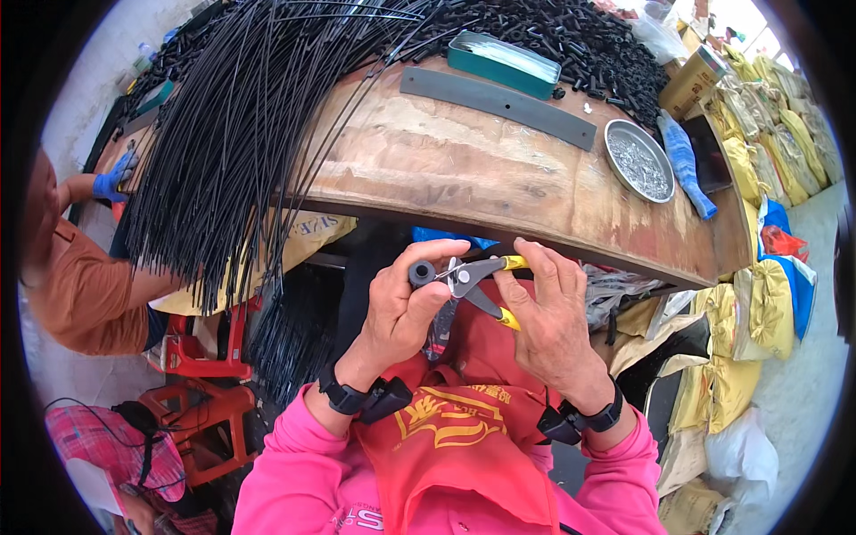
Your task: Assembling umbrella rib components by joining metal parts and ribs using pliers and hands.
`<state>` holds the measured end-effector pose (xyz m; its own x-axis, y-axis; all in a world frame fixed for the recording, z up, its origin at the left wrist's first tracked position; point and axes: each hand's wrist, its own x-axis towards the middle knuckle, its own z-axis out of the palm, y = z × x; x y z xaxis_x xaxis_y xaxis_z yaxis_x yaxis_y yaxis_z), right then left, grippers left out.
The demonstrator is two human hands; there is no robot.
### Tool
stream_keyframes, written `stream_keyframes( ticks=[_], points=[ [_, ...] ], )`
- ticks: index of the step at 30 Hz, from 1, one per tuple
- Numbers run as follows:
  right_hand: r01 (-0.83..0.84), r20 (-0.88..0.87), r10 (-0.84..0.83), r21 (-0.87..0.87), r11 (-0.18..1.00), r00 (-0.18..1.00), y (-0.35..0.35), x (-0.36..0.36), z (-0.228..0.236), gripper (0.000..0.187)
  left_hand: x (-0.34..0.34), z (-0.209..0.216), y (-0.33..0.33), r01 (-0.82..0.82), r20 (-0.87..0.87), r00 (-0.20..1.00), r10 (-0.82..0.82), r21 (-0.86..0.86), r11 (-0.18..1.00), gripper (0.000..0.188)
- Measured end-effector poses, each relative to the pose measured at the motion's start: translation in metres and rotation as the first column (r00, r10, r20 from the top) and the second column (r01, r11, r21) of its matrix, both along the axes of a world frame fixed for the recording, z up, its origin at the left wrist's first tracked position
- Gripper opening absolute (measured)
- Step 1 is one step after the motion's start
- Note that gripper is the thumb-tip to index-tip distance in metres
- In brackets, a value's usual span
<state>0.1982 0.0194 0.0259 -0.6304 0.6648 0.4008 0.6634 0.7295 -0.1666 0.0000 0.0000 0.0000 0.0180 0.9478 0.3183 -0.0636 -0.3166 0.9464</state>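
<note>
In front of my apron, below the table's near edge, my left hand [401, 303] is closed around a short black tubular part [422, 274] with a round hole in its end. My right hand [551, 312] grips a pair of pliers [465, 279] by dark handles with yellow ends. The handles are spread apart. The jaws point left and meet the black part beside my left thumb and index finger. Whether they bite on something thin there is too small to tell.
On the wooden table [383, 169] lie long black rods [232, 134], a grey metal bar [497, 107], a teal tray [535, 84], a round dish [638, 160] of metal bits, a blue cloth [683, 165] and piled black parts [580, 45]. A co-worker's blue-gloved hand [114, 178] is left; yellow sacks [767, 312] stand right.
</note>
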Motion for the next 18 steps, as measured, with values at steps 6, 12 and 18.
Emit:
stream_keyframes(
  ticks=[6,12,18],
  points=[
    [0.03,0.016,-0.031,0.059,0.998,0.999,0.002,0.004,0.0,0.046,0.004,-0.006,0.002,-0.027,-0.042,0.999,0.031,0.077,0.997,0.051],
    [0.015,0.07,-0.022,0.098,0.995,0.997,0.005,0.013,0.011,0.039,0.003,-0.007,0.002,-0.051,-0.112,0.991,0.067,0.145,0.988,0.046],
    [-0.119,0.03,0.125,-0.165,0.979,0.992,-0.002,0.033,0.031,0.016,-0.006,-0.01,-0.001,0.169,-0.191,0.971,-0.145,0.114,0.979,0.04]
  ],
)
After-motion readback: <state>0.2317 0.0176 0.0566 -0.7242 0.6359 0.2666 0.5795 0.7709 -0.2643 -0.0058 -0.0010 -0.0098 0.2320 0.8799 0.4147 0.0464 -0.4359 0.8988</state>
